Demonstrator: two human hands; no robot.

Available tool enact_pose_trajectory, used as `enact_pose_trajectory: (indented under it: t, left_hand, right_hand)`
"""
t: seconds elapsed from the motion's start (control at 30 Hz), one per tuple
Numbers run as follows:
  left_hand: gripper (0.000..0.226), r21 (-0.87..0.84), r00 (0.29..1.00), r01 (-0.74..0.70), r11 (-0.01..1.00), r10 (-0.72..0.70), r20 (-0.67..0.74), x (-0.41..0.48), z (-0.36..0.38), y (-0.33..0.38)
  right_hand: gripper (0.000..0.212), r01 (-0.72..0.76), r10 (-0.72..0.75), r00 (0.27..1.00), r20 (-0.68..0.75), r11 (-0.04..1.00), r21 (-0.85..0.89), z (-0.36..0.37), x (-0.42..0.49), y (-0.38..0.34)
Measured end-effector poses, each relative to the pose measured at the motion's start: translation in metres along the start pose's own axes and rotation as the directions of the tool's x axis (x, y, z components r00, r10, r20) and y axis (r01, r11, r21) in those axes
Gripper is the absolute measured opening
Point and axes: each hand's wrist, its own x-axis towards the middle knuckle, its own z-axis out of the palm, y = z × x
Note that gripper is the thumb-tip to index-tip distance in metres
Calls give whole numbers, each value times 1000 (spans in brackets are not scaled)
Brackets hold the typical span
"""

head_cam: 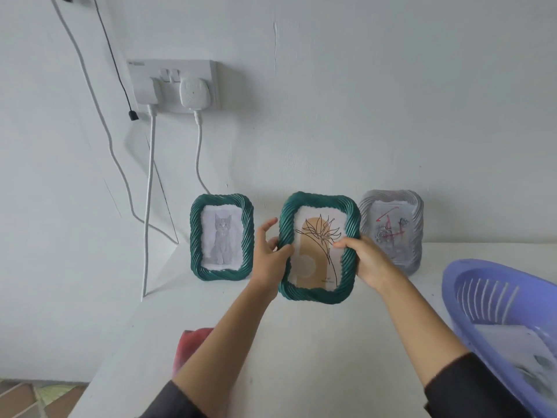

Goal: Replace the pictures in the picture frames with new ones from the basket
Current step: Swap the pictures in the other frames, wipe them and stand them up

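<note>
The middle green frame [321,199] sat btwn both hands, held at its lower half, in front of the wall and above the near part of the white desk [301,342]; couldn't tell if its bottom edge touched the desk. The left grip [269,254] pinched the frame's left edge w/ the thumb on the front, and the upper fingers were spread and raised just beside the rim. The right grip [366,257] clamped the right edge, thumb lying on the front over the flower picture [316,257], other fingers wrapped round behind. The frame was tilted slightly, top leaning right. Both forearms reached fwd from the bottom of view, dark sleeves pushed up past the wrists. Frames: 3 total, 2 green and 1 pale grey. The cat frame [221,199] stood upright against the wall, left of the held one and near the left grip; the grey frame [417,224] stood at the wall behind the right grip, partly hidden by it. 1 purple basket [452,285] sat at the desk's right, well apart from the frames, w/ paper sheets [512,342] inside. The wall socket [174,82] carried 2 white plugs, cables hanging down. A red cloth [190,342] showed at the desk's left edge.
</note>
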Motion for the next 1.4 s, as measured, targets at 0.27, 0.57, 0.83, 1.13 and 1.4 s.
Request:
enact_pose_trajectory:
  t: [0.27,0.57,0.83,1.13,1.4]
  left_hand:
    - [45,17,996,21,1000,-19,-84,70,1,-21]
    - [49,25,995,89,996,-87,-58,93,1,-49]
    - [51,44,994,104,994,-102,-44,85,-1,-55]
    - [54,29,992,125,992,-123,-39,74,-5,-60]
    - [53,35,992,122,992,-121,-38,69,-3,-60]
  right_hand:
    - [13,23,-23,1000,1,993,-114,8,81,-4]
    - [17,17,-20,1000,-20,991,-130,-5,109,18]
    - [15,85,-85,996,8,992,-97,-11,103,32]
    - [32,106,-110,993,-49,992,-73,-17,86,49]
    - [40,78,-82,996,-45,994,-70,-21,81,50]
